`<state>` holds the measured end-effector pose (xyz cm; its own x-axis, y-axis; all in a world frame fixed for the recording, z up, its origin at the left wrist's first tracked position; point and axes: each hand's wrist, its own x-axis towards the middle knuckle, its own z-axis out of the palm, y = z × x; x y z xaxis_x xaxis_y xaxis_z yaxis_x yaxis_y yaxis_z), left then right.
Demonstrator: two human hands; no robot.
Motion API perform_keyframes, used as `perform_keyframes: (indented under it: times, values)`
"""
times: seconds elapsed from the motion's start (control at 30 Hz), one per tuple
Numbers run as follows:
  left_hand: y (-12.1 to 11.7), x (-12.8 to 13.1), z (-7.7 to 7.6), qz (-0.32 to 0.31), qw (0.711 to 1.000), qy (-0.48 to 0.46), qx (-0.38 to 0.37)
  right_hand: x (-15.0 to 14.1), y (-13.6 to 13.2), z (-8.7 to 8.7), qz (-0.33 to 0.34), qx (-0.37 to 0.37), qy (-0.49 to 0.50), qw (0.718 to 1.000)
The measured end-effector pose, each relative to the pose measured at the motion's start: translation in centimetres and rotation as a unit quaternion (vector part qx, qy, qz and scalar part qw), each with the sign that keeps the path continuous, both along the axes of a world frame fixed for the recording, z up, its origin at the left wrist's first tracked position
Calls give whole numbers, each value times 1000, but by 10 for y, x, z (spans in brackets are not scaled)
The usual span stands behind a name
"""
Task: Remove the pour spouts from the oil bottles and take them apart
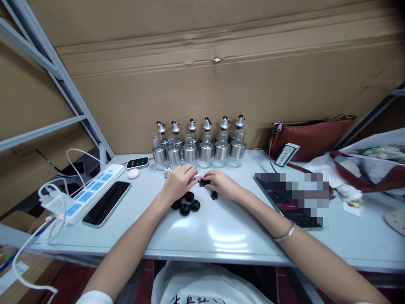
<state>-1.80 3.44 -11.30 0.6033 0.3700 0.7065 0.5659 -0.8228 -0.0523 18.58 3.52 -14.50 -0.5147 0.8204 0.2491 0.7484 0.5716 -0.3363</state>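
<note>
My left hand (179,181) is closed, thumb and fingers pinching a small silver metal piece (196,176) just above the table. Close by on the right, my right hand (222,184) has its fingers bent down over a cluster of small black parts (204,183); what lies between its fingertips is too small to make out. A few more black bits (214,195) lie under the right palm. Several round black caps (190,203) sit below my left hand. Other silver parts (167,171) lie partly hidden behind that hand.
Glass bottles with steel bands (206,151) stand in two rows at the back; the rear row has pourer spouts. At left are a power strip (91,192), a phone (107,203) and a small display device (137,163). A tablet (284,202) and brown bag (310,137) lie right.
</note>
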Motion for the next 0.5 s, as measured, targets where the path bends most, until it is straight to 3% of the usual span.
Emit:
perform_keyframes:
  times: [0.13, 0.27, 0.37, 0.5]
  values:
    - [2, 0, -1, -7, 999, -18, -27, 0, -1, 4, 7, 22, 38, 999]
    - [0, 3, 0, 5, 994, -98, -53, -4, -8, 17, 4, 42, 150, 988]
    - [-3, 6, 1, -5, 980, -164, -110, -12, -17, 25, 14, 1, 226, 974]
    - [-4, 7, 1, -50, 968, -192, -154, -21, -24, 30, 51, -110, 320, 940]
